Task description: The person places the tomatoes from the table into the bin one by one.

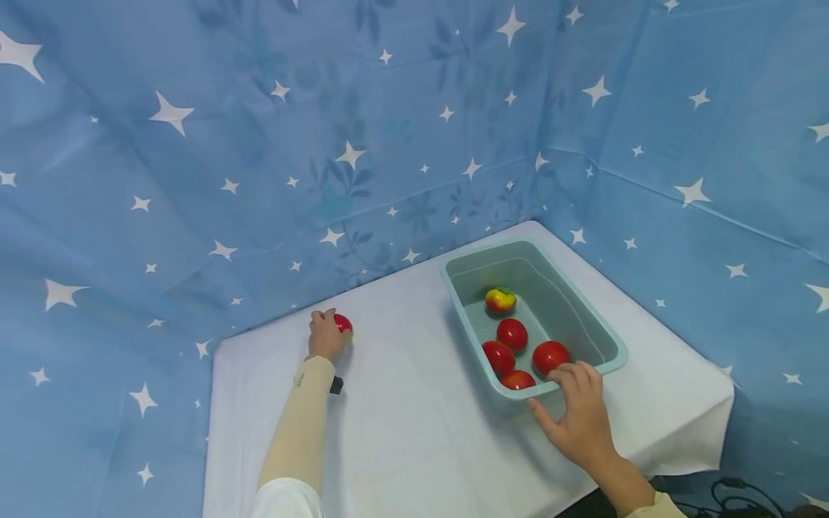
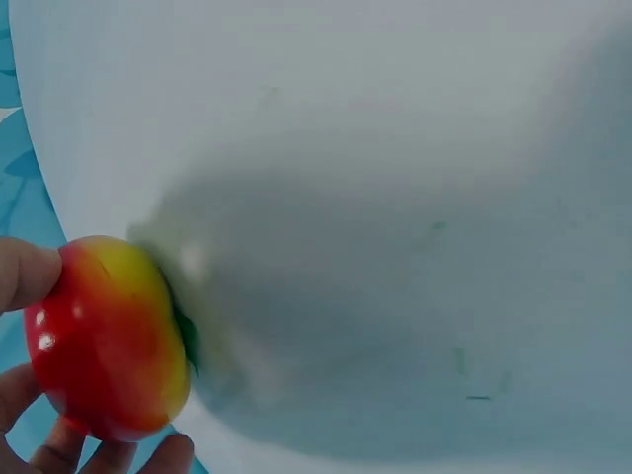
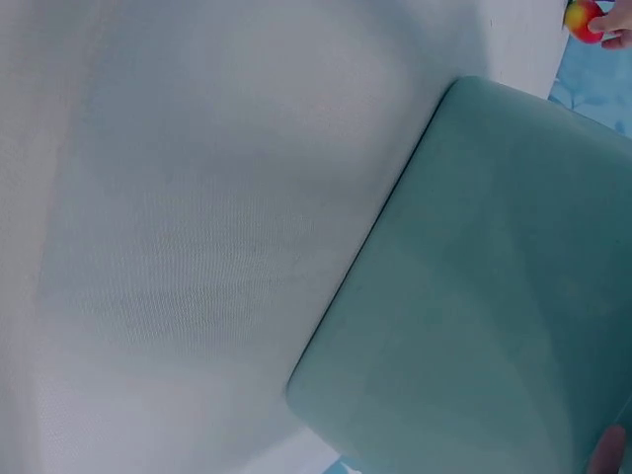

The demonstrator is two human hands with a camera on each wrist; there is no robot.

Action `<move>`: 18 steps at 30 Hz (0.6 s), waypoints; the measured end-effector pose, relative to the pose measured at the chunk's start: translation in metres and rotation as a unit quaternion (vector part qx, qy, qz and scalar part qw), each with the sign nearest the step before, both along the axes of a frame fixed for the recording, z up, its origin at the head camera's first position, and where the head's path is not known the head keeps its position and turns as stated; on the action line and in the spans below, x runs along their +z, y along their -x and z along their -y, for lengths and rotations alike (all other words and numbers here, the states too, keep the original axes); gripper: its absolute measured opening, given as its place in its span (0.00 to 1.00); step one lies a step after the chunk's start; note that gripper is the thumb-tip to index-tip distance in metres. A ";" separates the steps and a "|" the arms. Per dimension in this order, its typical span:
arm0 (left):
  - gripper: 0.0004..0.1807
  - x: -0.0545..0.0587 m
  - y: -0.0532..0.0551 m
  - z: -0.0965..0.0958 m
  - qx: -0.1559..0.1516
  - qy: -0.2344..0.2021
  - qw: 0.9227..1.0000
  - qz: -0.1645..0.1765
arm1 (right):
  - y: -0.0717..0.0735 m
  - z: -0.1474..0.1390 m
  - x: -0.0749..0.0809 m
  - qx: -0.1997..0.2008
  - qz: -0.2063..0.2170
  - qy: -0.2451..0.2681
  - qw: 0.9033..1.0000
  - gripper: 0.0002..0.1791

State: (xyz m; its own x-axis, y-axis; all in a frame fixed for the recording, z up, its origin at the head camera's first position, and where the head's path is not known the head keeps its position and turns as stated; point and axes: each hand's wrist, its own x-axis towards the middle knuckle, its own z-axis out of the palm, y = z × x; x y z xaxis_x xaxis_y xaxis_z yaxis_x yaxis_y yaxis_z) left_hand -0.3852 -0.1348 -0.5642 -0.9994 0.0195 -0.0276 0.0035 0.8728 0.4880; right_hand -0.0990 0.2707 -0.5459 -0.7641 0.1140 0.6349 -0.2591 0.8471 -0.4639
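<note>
At the far left of the table, my left hand (image 1: 327, 337) holds a shiny tomato (image 1: 343, 324) between thumb and fingers. The left wrist view shows this tomato (image 2: 111, 341) as red with a yellow side and a green calyx, close over the white cloth. My right hand (image 1: 579, 417) grips the near rim of a pale green plastic basin (image 1: 468, 320), fingers over the edge and thumb outside. Inside the basin lie several tomatoes, mostly red ones (image 1: 512, 334) near its close end. Farther back in it sits a yellow and red tomato (image 1: 501, 300) with its green calyx upward.
A white cloth (image 1: 401, 403) covers the table, and the basin stands on its right side. Blue star-patterned curtains (image 1: 363, 144) hang behind and to the right of the table. Black cables (image 1: 745, 496) lie below the table at the lower right.
</note>
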 end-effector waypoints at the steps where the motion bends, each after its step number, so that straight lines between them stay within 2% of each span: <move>1: 0.34 -0.001 -0.002 0.001 0.001 0.001 1.000 0.002 | 0.000 0.000 0.000 0.001 -0.003 0.000 1.000 0.30; 13: 0.36 -0.010 -0.024 0.007 0.004 -0.006 1.000 -0.009 | 0.000 0.001 0.001 0.015 -0.013 -0.001 1.000 0.28; 18: 0.35 -0.007 -0.032 0.003 0.002 -0.017 1.000 -0.026 | 0.001 0.001 0.003 0.013 -0.018 -0.005 1.000 0.28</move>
